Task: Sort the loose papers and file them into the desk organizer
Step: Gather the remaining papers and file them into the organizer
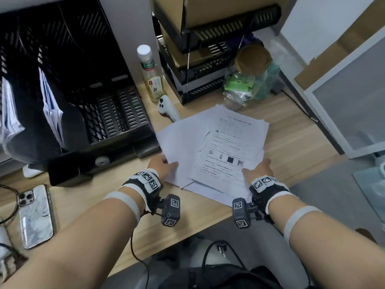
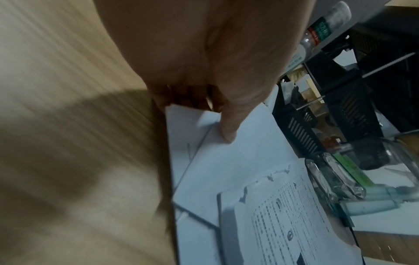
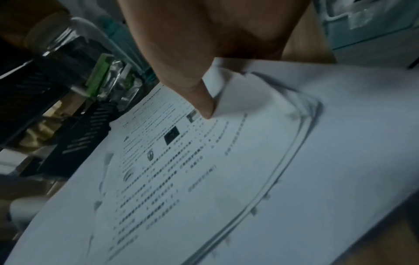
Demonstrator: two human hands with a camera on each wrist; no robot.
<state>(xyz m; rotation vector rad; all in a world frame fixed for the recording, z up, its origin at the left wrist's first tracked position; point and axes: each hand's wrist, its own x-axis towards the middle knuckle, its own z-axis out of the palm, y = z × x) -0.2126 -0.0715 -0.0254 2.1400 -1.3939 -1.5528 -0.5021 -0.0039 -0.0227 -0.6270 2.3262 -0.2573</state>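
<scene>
A loose stack of white papers (image 1: 210,147) lies on the wooden desk (image 1: 104,205), with a printed, torn-edged sheet (image 1: 224,155) on top. My left hand (image 1: 161,164) pinches the stack's near left edge, thumb on top (image 2: 226,129), fingers under the sheets. My right hand (image 1: 258,168) pinches the near right edge of the papers (image 3: 226,179), thumb (image 3: 204,104) pressing on the printed sheet, which buckles there. The black mesh desk organizer (image 1: 79,84) stands at the back left; two of its slots hold papers (image 1: 51,109).
A drink bottle (image 1: 151,74), a white controller (image 1: 166,107) and a lidded glass jar (image 1: 250,78) stand behind the stack. Black stacked trays with cardboard (image 1: 208,49) are at the back. A phone (image 1: 35,215) lies at the left. The desk's front edge is near my wrists.
</scene>
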